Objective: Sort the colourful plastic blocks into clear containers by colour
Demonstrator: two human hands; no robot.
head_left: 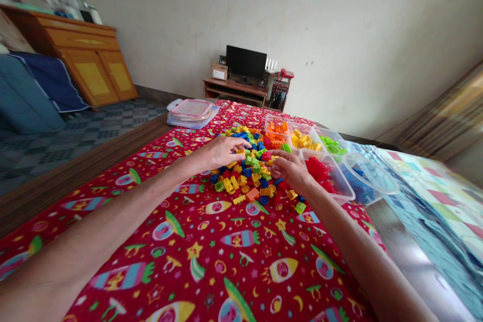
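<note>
Fingers (241,146) of left hand (221,153) narrow, tips on brick pile (249,181); right hand (289,170) curled, grip can't tell. Pile on red cloth (211,241). Clear tubs (350,195) crowd 2 o'clock, lids (190,112) at 11.

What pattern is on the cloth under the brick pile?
The cloth is red, printed with rockets, stars and moons; head view shows it.

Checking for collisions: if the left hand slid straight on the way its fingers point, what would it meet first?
Probably the pile of bricks just ahead of the left hand, then the right hand beyond; depth is unclear.
</note>
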